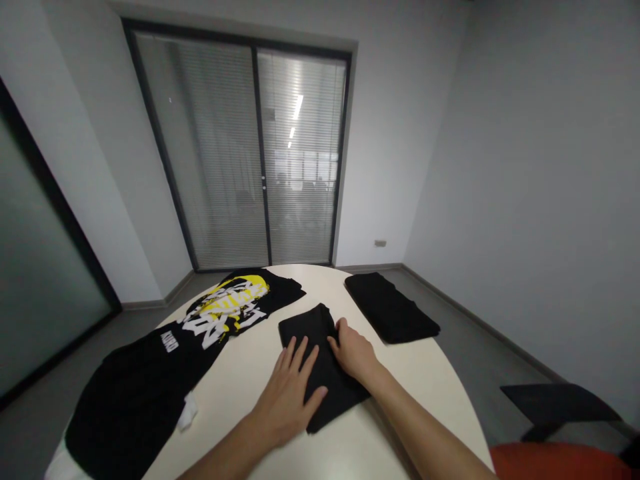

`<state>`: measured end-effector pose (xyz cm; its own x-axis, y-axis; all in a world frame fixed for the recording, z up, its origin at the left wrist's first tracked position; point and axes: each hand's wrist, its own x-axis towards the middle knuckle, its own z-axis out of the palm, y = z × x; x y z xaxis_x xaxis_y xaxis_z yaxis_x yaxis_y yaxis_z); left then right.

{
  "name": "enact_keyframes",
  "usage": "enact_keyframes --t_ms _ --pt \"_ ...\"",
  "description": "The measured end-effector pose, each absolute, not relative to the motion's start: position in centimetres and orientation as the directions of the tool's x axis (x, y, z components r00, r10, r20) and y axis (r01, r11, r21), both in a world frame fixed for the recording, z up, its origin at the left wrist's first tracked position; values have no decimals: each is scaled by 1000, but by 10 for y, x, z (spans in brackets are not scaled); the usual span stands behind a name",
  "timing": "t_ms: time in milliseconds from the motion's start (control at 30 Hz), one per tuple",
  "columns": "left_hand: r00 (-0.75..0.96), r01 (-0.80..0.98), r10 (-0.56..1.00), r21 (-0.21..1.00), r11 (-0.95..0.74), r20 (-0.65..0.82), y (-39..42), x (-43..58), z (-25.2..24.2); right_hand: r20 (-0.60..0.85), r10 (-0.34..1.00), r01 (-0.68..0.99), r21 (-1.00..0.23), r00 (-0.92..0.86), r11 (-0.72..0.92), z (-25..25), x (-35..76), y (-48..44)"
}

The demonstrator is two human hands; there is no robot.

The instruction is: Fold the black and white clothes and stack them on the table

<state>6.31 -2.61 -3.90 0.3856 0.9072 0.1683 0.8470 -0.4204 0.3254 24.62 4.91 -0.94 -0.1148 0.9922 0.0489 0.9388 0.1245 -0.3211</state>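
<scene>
A folded black garment lies in front of me on the round white table. My left hand rests flat on its left part, fingers spread and thumb out. At its right edge, my right hand has its fingers curled, gripping the cloth near the upper right side. To the left, a black T-shirt with a yellow and white print is spread out along the table's edge. Another folded black garment sits at the far right, apart from my hands.
A small white piece, perhaps a label or cloth, shows beside the T-shirt. At the lower right stands a chair with a red seat and black armrest. Beyond the table are a glass partition with blinds and white walls.
</scene>
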Motion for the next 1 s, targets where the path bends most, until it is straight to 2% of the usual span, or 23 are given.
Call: enact_keyframes --t_ms 133,300,400,600,833,1000 --pt "347 846 920 362 -391 183 -23 64 -41 91 981 893 -406 -173 196 -8 252 56" --pt "311 865 939 366 -343 145 -21 63 -45 219 954 794 -532 -206 294 13 287 81" --pt "325 859 938 378 -346 121 -21 61 -46 254 948 813 -500 -190 297 32 308 103" --pt "339 852 936 394 -346 88 -22 58 -43 279 927 880 -334 -249 337 67 343 150" --pt "337 853 938 396 -340 78 -18 59 -45 318 928 885 -352 -192 304 87 391 208" --pt "345 855 937 394 -337 53 -13 59 -47 321 941 928 -308 -106 209 70 431 234"
